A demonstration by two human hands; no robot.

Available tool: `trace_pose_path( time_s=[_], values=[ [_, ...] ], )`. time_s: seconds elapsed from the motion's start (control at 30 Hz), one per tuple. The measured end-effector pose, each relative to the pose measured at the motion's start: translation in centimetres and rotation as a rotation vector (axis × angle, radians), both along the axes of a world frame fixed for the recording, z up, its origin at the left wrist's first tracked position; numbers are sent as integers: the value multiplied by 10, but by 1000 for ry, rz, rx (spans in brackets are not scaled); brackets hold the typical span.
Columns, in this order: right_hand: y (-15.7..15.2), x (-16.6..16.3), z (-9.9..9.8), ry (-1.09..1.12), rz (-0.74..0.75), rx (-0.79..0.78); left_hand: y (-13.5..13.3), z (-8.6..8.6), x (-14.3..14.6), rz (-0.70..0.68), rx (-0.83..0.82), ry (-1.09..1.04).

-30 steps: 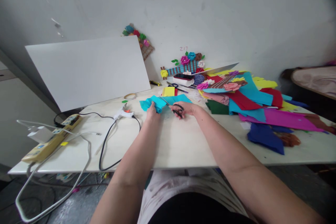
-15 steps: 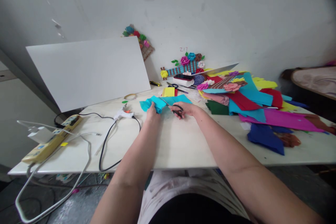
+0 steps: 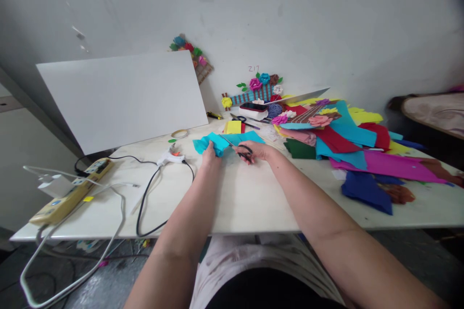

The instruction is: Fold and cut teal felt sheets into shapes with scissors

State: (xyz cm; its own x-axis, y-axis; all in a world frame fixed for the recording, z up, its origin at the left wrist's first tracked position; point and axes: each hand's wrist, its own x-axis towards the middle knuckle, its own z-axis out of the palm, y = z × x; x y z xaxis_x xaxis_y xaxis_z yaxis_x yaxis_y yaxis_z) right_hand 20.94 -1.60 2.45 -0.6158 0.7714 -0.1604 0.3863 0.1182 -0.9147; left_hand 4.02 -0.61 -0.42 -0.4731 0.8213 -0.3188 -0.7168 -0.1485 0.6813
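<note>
My left hand (image 3: 210, 154) pinches a turquoise felt piece (image 3: 217, 142) near the middle of the white table (image 3: 239, 198). Beside it, my right hand (image 3: 255, 150) is closed round black-handled scissors (image 3: 242, 147). The blades point left and up into the felt, between the two hands. More of the turquoise felt lies flat behind the scissors.
A white glue gun (image 3: 169, 157) with a black cord lies left of my hands. A yellow power strip (image 3: 70, 190) sits at the far left. A white board (image 3: 121, 98) leans on the wall. Coloured felt sheets (image 3: 362, 154) and paper flowers (image 3: 264, 88) cover the right side.
</note>
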Motion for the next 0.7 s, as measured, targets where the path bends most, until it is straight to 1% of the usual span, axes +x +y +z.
trace_pose_path(
  time_s=[0.27,0.6,0.7],
  values=[
    [-6,-2,6,-24,-34,16,4,-2,-1,14,15,-34],
    [-7,-2,6,-34,-29,22,5,-5,-2,17,32,-13],
    [-4,-1,3,-39,-22,21,5,-4,-2,15,27,-20]
  ],
)
